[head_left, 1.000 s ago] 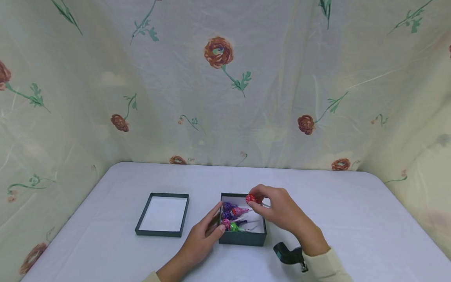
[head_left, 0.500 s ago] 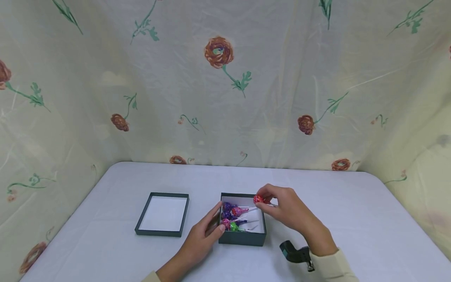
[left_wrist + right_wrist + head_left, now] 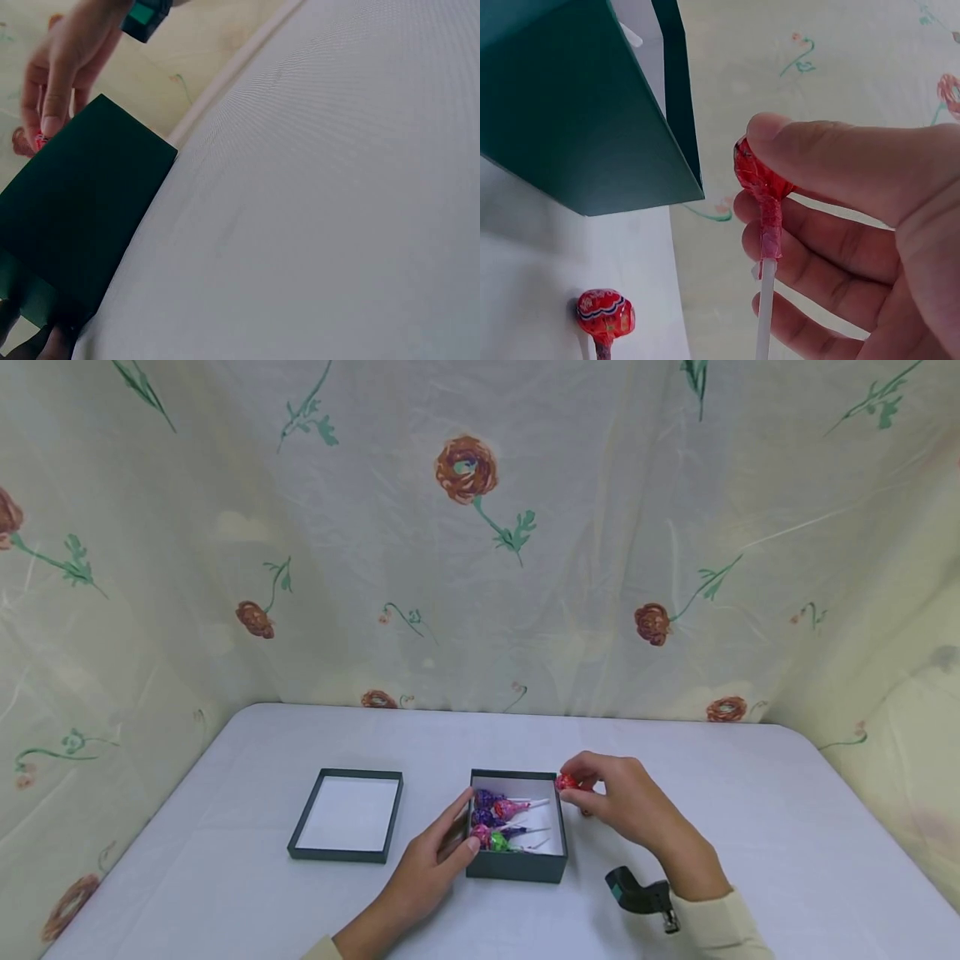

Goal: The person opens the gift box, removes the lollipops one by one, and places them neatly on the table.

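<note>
My right hand (image 3: 618, 793) pinches a red-wrapped lollipop (image 3: 567, 782) by its head, just off the box's right rim. In the right wrist view, thumb and fingers hold that lollipop (image 3: 761, 169), its white stick pointing down. A second red lollipop (image 3: 605, 311) lies on the table beside the box. The dark green box (image 3: 517, 868) holds several lollipops with purple, pink and green wrappers, heads to the left. My left hand (image 3: 427, 868) rests against the box's left side, fingers fairly straight, thumb at the front corner. The left wrist view shows the green box (image 3: 82, 202) with fingertips touching it.
A dark-rimmed lid (image 3: 345, 857), white inside, lies to the left of the box on the white-covered table (image 3: 262, 902). A black wrist-camera mount (image 3: 641, 897) sits at my right wrist. Behind the table hangs a flowered curtain (image 3: 555, 610).
My right hand has moved to the right with the red lollipop, from over the box to past its right rim. The left hand and box have stayed put.
</note>
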`<state>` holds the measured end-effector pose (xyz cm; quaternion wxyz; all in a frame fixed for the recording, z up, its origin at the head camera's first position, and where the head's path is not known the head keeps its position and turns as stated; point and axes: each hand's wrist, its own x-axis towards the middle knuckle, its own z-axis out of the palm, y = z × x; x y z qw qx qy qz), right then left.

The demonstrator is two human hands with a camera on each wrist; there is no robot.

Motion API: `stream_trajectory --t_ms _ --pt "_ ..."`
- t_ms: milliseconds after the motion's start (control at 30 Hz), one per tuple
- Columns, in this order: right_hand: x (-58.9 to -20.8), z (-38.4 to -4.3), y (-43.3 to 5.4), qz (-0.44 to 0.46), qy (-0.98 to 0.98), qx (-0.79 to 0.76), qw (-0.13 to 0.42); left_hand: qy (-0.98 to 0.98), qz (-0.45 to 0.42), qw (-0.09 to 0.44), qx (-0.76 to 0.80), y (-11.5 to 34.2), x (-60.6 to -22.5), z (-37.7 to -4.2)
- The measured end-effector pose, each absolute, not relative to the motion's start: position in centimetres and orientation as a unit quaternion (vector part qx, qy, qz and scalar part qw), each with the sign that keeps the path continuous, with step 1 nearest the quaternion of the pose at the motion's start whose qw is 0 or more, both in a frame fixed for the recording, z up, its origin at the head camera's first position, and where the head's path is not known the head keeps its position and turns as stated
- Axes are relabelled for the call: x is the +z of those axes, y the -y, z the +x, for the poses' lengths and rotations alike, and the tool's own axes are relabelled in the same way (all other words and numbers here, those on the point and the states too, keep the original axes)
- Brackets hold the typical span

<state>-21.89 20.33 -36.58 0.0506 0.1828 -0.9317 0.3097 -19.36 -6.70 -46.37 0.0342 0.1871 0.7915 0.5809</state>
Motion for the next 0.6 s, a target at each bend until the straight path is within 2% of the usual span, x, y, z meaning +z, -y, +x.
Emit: stream_trajectory --t_ms 600 --pt "-37.1 -22.5 -21.7 0.15 0.942 0.3 -0.001 -0.789 0.186 0.033 0.585 6.6 -46.1 -19.1"
